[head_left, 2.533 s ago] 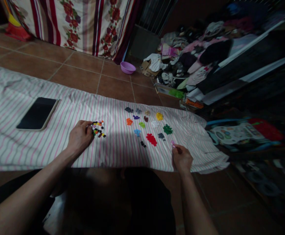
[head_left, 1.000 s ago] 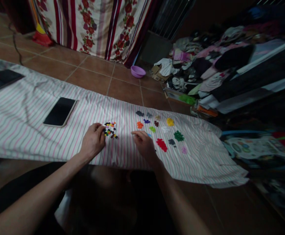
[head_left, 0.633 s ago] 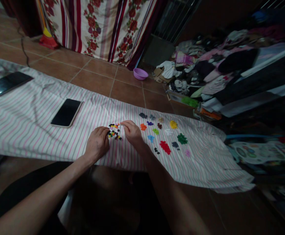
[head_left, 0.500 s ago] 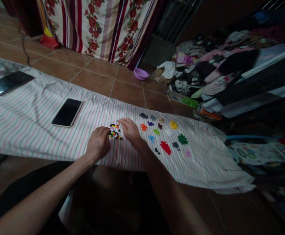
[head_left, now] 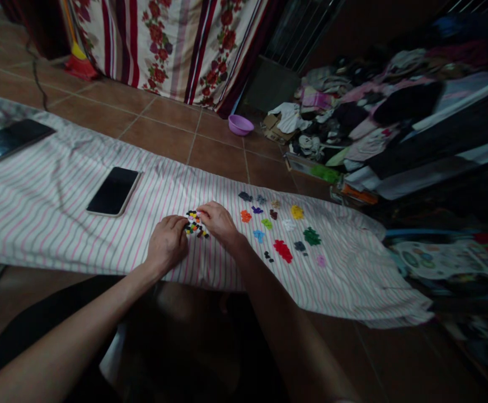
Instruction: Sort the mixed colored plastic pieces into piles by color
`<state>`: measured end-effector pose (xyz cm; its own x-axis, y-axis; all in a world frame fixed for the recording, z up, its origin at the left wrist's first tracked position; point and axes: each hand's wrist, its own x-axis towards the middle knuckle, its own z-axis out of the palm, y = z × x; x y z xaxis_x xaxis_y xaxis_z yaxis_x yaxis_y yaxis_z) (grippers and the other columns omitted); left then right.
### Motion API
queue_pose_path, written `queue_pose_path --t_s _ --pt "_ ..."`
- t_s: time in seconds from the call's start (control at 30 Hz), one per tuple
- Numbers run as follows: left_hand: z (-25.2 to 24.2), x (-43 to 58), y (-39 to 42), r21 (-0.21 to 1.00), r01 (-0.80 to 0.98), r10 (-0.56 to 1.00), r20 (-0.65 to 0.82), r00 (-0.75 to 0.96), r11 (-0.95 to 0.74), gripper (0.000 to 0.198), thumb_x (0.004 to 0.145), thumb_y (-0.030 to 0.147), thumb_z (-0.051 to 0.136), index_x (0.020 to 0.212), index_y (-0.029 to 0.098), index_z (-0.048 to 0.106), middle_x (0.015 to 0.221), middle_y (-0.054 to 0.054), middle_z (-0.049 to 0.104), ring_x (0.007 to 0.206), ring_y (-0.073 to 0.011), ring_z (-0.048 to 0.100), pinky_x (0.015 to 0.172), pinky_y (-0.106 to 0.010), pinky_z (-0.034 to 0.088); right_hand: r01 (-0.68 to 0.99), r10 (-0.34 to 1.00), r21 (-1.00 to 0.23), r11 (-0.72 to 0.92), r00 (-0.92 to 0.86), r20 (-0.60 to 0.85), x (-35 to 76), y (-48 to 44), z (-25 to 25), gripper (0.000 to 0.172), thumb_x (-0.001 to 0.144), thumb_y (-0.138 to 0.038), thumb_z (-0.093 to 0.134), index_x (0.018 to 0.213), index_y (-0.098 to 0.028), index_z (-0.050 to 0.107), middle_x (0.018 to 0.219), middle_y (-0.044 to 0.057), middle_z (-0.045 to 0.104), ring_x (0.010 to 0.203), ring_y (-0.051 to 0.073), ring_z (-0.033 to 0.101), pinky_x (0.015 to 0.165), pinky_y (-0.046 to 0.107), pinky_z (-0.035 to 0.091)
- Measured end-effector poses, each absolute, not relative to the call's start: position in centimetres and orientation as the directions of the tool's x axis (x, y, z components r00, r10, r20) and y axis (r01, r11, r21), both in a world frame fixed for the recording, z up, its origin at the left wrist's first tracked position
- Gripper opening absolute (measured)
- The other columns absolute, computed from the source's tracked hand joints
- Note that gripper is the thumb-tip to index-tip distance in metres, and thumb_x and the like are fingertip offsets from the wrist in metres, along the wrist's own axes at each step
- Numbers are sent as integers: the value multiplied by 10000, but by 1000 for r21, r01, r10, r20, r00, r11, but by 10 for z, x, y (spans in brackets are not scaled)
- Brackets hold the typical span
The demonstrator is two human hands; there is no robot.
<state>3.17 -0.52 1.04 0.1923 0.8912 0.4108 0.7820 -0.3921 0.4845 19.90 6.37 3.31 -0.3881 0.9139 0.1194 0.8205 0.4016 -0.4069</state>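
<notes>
Striped sheet (head_left: 51,207) over brown tile floor (head_left: 164,131) (dim room), laundry heap (head_left: 345,117) right.

Both hands meet at frame centre on a pink-striped cloth (head_left: 59,207). Left hand (head_left: 167,244) and right hand (head_left: 217,221) flank a mixed heap of small coloured pieces (head_left: 194,224), fingertips touching it. Sorted colour piles (head_left: 283,250) lie just right. Black phone (head_left: 113,191) centre-left.

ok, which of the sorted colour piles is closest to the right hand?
The orange pile: it lies just right of the right hand, at the left edge of the sorted group. The red pile and green pile lie farther right.
</notes>
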Motion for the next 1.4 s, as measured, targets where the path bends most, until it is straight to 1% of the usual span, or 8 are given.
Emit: queue_pose_path --t_s 0.13,0.33,0.47,0.6,0.8,0.93,1.1,1.4 --pt "10 32 -5 479 789 892 412 186 -386 318 825 123 416 1062 148 626 1094 -121 671 1056 -275 583 937 -430 469 844 920 -375 384 -383 80 194 62 37 212 881 -183 558 1022 -196 715 991 71 638 952 188 575 868 295 438" --pt "11 31 -5 478 788 892 412 188 -387 320 827 127 416 1067 140 629 1100 -119 671 1056 -272 580 949 -423 466 841 943 -429 329 -315 104 191 61 35 151 839 -148 546 900 -201 674 951 49 630 889 173 579 835 291 455" --pt "12 31 -5 479 793 899 395 187 -375 322 821 134 433 1073 158 632 1099 -106 671 1051 -269 582 948 -421 467 780 969 -575 246 -199 144 193 57 27 107 796 -173 565 862 -202 644 904 26 652 833 154 609 798 273 480" --pt "10 31 -4 464 799 894 404 193 -382 316 836 140 426 1072 135 636 1091 -112 678 1035 -272 587 939 -419 472 622 988 -768 151 -70 138 196 51 15 114 785 -216 557 873 -209 630 803 -11 663 745 143 646 735 268 518" --pt "10 31 -5 433 810 878 435 198 -397 303 845 142 424 1059 113 637 1087 -129 682 1018 -281 592 900 -432 488 445 978 -879 171 31 206 198 39 2 105 790 -269 561 859 -215 619 830 5 693 769 149 669 754 274 547" --pt "14 33 -8 393 830 874 440 207 -395 301 847 143 435 1070 123 637 1099 -117 682 1021 -278 597 888 -422 488 435 977 -889 145 81 199 198 31 1 104 813 -276 554 879 -227 618 881 11 711 811 152 680 787 282 556" --pt "15 38 -8 350 862 878 438 195 -366 316 846 171 454 1097 108 637 1124 -126 673 1029 -300 596 860 -434 492 457 980 -875 159 38 197 199 21 4 109 846 -275 536 905 -231 617 939 10 719 862 151 687 823 289 552" --pt "13 44 -8 323 881 872 457 174 -345 343 862 200 453 1142 116 632 1187 -145 639 1065 -303 593 859 -431 488 504 977 -848 165 35 211 208 -9 6 157 852 -285 534 944 -221 645 932 25 706 844 161 682 790 286 549"
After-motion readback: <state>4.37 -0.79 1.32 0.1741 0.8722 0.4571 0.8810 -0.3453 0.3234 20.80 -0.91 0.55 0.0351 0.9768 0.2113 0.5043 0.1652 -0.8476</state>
